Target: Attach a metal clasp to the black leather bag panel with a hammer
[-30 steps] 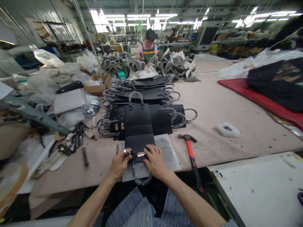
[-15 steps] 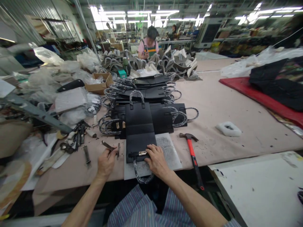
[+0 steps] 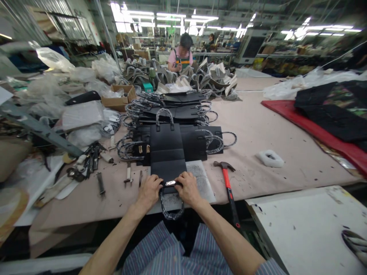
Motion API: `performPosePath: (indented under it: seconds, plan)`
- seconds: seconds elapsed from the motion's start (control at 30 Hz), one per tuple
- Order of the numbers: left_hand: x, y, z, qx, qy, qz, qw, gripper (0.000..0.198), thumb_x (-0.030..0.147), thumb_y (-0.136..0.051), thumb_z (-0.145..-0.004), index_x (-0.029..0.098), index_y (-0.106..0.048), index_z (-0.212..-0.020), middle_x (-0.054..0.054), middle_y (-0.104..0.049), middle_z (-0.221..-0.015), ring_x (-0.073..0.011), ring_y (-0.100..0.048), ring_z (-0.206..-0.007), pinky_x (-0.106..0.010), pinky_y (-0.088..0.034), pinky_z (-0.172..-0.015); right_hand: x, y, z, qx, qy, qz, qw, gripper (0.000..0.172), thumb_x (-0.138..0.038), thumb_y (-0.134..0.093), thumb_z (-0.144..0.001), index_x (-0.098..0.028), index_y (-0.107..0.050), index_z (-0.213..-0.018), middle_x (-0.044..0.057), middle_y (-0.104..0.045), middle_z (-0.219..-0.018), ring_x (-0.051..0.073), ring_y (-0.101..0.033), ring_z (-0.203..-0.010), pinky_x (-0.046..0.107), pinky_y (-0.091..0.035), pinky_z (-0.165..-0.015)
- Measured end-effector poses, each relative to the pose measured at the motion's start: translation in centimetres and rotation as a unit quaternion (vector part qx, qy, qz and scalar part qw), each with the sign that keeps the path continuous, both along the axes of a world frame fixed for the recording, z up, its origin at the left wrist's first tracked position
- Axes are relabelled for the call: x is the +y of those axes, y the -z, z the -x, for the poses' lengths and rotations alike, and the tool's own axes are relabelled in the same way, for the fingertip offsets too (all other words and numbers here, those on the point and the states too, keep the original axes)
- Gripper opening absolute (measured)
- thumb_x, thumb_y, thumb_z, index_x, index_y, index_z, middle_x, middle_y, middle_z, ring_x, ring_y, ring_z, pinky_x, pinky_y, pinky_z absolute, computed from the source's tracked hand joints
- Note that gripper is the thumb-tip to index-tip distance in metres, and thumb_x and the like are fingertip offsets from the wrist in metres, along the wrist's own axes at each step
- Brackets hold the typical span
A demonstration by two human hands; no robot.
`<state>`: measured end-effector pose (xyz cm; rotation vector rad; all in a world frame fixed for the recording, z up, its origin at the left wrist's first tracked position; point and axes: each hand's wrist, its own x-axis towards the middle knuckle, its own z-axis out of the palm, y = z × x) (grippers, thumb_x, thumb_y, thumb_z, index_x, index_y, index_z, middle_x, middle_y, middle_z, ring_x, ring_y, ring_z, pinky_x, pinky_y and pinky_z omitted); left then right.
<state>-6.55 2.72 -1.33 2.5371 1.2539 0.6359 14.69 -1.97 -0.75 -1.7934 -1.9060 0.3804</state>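
Observation:
A black handbag panel [image 3: 168, 158] lies unfolded in front of me, with a wrapped handle at each end. Its near end rests over a pale board [image 3: 205, 183]. My left hand [image 3: 150, 190] grips the panel's near edge, left of a shiny metal clasp [image 3: 170, 183]. On the clasp's other side my right hand [image 3: 187, 187] pinches the same edge. The near handle [image 3: 172, 217] hangs down between my wrists. Left of the board, a metal hand tool [image 3: 128, 175] and a thin metal rod [image 3: 140, 178] lie on the table.
A claw hammer [image 3: 226, 177] with a red and black handle lies to the right, near a white ring-shaped block [image 3: 270, 158]. Stacked black panels [image 3: 197, 143] with wrapped handles lie beyond. More tools [image 3: 93, 158] are heaped at left. Across the table a person [image 3: 180, 57] works.
My left hand has put down the metal tool and moved right to take the panel's edge. My right hand has stayed at the clasp's right side.

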Motion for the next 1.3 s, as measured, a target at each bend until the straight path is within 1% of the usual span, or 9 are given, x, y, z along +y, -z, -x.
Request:
performPosePath:
  seconds: [0.13,0.23,0.47,0.7,0.87,0.93,1.13,1.23,1.3]
  plan:
    - [0.6,-0.5,-0.4,0.011,0.047,0.02,0.999,0.009,0.016,-0.061,-0.091,0.017,-0.069,-0.095,-0.007,-0.059,-0.098,-0.0241,-0.053,-0.093,-0.04,-0.048,-0.084,1.0,-0.5,-1.0,-0.026,-0.037,0.034,0.998,0.012,-0.022,-0.068,-0.083,-0.026,-0.072,-0.094,0.004,-0.061,-0.098,0.024,-0.048,-0.097,0.037,-0.033,-0.082]
    - [0.8,-1.1,-0.1,0.033,0.086,0.021,0.996,0.009,0.014,-0.063,-0.091,0.017,-0.066,-0.099,-0.007,-0.058,-0.1,-0.0238,-0.052,-0.095,-0.039,-0.047,-0.084,1.5,-0.8,-1.5,-0.043,-0.068,0.045,0.996,0.014,-0.023,-0.071,-0.08,-0.025,-0.071,-0.094,0.003,-0.061,-0.097,0.023,-0.047,-0.096,0.036,-0.032,-0.082]
    - [0.3,-1.5,-0.3,0.177,0.144,-0.054,0.972,0.017,0.002,-0.048,-0.089,0.012,-0.062,-0.088,-0.011,-0.057,-0.089,-0.0273,-0.052,-0.086,-0.042,-0.051,-0.075,1.3,-0.9,-1.6,-0.078,-0.147,0.021,0.986,0.008,-0.02,-0.06,-0.091,-0.019,-0.068,-0.094,0.007,-0.059,-0.096,0.023,-0.044,-0.093,0.037,-0.034,-0.084]
    - [0.8,0.5,3.0,-0.001,0.262,-0.028,0.965,0.041,-0.008,-0.035,-0.085,0.014,-0.062,-0.107,-0.011,-0.062,-0.111,-0.0235,-0.052,-0.113,-0.039,-0.052,-0.096,1.1,-0.1,-3.5,-0.015,-0.219,-0.014,0.975,0.032,0.001,-0.049,-0.085,-0.02,-0.069,-0.099,0.005,-0.063,-0.099,0.02,-0.047,-0.092,0.034,-0.038,-0.088]
    - [1.1,0.1,3.4,-0.06,0.263,0.01,0.963,0.045,-0.009,-0.031,-0.082,0.016,-0.065,-0.098,-0.009,-0.065,-0.106,-0.0206,-0.055,-0.114,-0.037,-0.052,-0.098,1.0,0.1,-4.8,0.044,-0.262,-0.028,0.964,0.03,0.008,-0.048,-0.073,-0.018,-0.062,-0.064,0.001,-0.066,-0.099,0.017,-0.053,-0.097,0.032,-0.039,-0.093]
    - [1.0,0.1,3.3,-0.06,0.26,0.012,0.964,0.045,-0.009,-0.031,-0.082,0.016,-0.066,-0.096,-0.008,-0.065,-0.105,-0.02,-0.056,-0.113,-0.037,-0.052,-0.098,0.9,0.1,-4.9,0.058,-0.266,-0.034,0.962,0.029,0.006,-0.049,-0.072,-0.018,-0.06,-0.061,0.002,-0.066,-0.099,0.017,-0.054,-0.099,0.033,-0.04,-0.094]
    - [-0.3,1.8,3.6,-0.031,0.22,-0.075,0.972,0.049,-0.007,-0.034,-0.086,0.015,-0.064,-0.116,-0.013,-0.064,-0.121,-0.0236,-0.054,-0.122,-0.042,-0.052,-0.105,-0.6,0.7,-4.9,0.08,-0.25,-0.053,0.964,0.038,0.001,-0.043,-0.084,-0.022,-0.07,-0.098,0.005,-0.063,-0.115,0.019,-0.054,-0.11,0.047,-0.031,-0.109]
    - [-1.1,2.2,3.7,-0.025,0.185,-0.091,0.978,0.048,-0.006,-0.036,-0.087,0.014,-0.063,-0.122,-0.014,-0.062,-0.128,-0.0258,-0.052,-0.128,-0.045,-0.051,-0.106,-1.0,1.2,-5.0,0.094,-0.242,-0.054,0.964,0.04,0.0,-0.041,-0.085,-0.024,-0.07,-0.101,0.005,-0.061,-0.124,0.02,-0.051,-0.118,0.052,-0.025,-0.113]
    - [-1.3,2.2,3.6,-0.029,0.173,-0.084,0.981,0.046,-0.005,-0.038,-0.087,0.015,-0.064,-0.12,-0.014,-0.063,-0.128,-0.0252,-0.054,-0.127,-0.045,-0.052,-0.106,-0.9,1.2,-4.8,0.099,-0.235,-0.051,0.965,0.04,-0.001,-0.043,-0.085,-0.023,-0.068,-0.108,0.006,-0.062,-0.121,0.021,-0.051,-0.116,0.051,-0.028,-0.111]
